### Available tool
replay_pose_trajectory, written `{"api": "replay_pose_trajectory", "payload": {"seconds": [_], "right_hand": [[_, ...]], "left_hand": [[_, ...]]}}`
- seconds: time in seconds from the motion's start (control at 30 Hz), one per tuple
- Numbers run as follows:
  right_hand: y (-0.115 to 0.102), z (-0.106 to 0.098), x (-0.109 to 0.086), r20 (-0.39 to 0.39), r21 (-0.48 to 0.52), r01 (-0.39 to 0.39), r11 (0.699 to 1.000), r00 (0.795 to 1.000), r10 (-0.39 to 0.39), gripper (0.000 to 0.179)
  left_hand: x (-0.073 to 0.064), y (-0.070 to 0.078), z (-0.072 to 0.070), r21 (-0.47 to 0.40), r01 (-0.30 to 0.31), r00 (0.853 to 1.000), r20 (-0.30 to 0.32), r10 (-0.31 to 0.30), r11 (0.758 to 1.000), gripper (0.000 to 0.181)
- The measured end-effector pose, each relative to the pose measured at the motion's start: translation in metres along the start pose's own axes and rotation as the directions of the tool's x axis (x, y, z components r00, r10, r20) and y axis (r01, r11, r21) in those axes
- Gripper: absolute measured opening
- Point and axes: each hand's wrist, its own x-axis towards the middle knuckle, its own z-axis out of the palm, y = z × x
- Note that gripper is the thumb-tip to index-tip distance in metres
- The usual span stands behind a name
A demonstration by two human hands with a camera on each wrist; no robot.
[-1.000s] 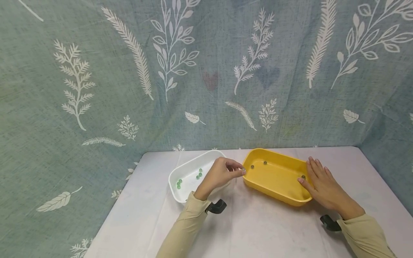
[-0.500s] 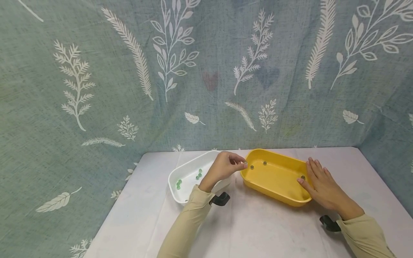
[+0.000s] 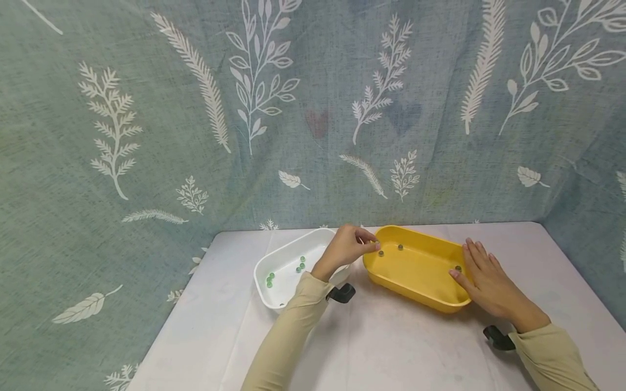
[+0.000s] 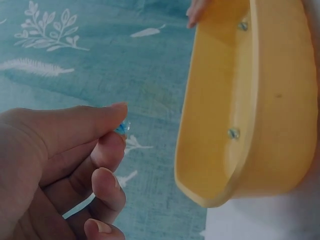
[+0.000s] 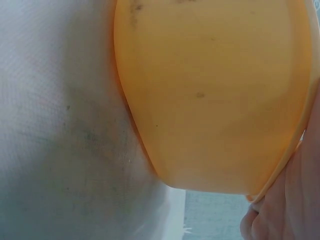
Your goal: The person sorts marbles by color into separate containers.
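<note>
My left hand (image 3: 342, 250) pinches a small clear marble with blue in it (image 4: 123, 128) between thumb and index finger. In the head view that hand is over the left end of the yellow tray (image 3: 415, 271); the wrist view shows the fingertips above the rim level. Inside the yellow tray lie a marble (image 3: 381, 253) at the left, a second marble (image 3: 400, 247) by the far wall and a third marble (image 3: 458, 268) at the right. My right hand (image 3: 489, 285) rests on the tray's right end, fingers straight along the rim, thumb reaching over the inside.
A white tray (image 3: 264, 296) stands left of the yellow one, partly hidden behind my left forearm. Several green marbles (image 3: 302, 265) lie in it. Both trays stand on a white-covered table (image 3: 391, 347), before a blue-green leaf-patterned cloth (image 3: 313, 108).
My left hand, with the marble, has moved slightly right and away from me, from the yellow tray's left rim to over its left end. The right hand has stayed in place.
</note>
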Motion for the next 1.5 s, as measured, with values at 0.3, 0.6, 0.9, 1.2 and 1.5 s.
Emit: {"api": "replay_pose_trajectory", "payload": {"seconds": [0.3,0.6,0.9,1.2,1.5], "right_hand": [[0.002,0.001,0.0,0.0,0.01,0.009,1.0,1.0,-0.009,0.09],[0.002,-0.001,0.001,-0.002,0.018,0.002,1.0,1.0,-0.002,0.091],[0.001,0.0,0.001,-0.007,0.024,0.006,1.0,1.0,-0.006,0.09],[0.001,-0.001,0.001,-0.005,0.02,0.002,1.0,1.0,-0.002,0.09],[0.002,-0.001,0.001,0.002,0.024,-0.005,1.0,1.0,0.005,0.091]], "left_hand": [[0.011,0.001,0.006,0.039,0.031,0.999,0.037,-0.033,0.999,0.017],[0.022,-0.001,0.012,0.068,0.068,0.996,0.059,-0.072,0.995,0.02],[0.029,-0.003,0.015,0.071,0.109,0.99,0.085,-0.115,0.991,0.018],[0.034,-0.008,0.02,0.091,0.117,0.989,0.08,-0.124,0.989,0.016],[0.035,-0.011,0.022,0.119,0.127,0.988,0.074,-0.137,0.985,0.016]]}}
